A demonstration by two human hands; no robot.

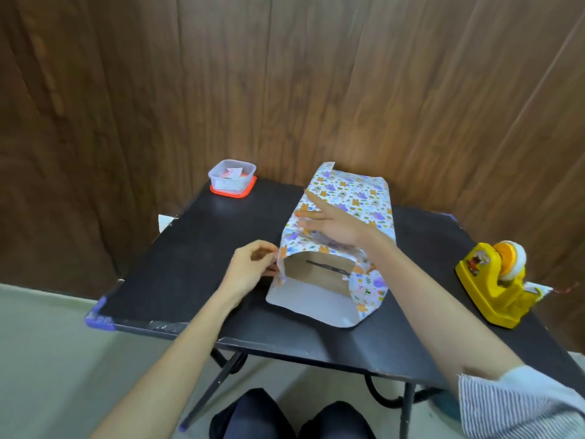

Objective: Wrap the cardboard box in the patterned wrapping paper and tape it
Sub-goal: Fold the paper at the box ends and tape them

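1. The body of the brown rectangular cardboard box (319, 275) is already covered: the white wrapping paper (351, 191), printed with orange and purple shapes, runs over its top and down both sides. The box lies on the black folding table (177, 248), directly under the right hand's fingers.
2. The right hand (335, 228) lies flat on the papered top, its fingers (308, 214) straight and spread, pressing down.
3. The left hand (253, 267) has its fingers (269, 248) curled, pinching the paper's left edge at the near end.
4. That near end looks unfinished. Bare cardboard shows just beyond the left fingertips, the paper's white underside lies flat on the table below them, and the flap across from them is only partly turned in.
5. The far end, beyond the right fingertips, seems unfolded too; no tape is visible there.
6. Judged remaining: folding and taping both ends.
7. Well beyond the left fingers stands a clear square plastic container (232, 175) on its red lid (232, 194), holding white and red scraps.
8. Well outside the right hand's reach sits a yellow plastic tape dispenser (493, 289), loaded with a roll.
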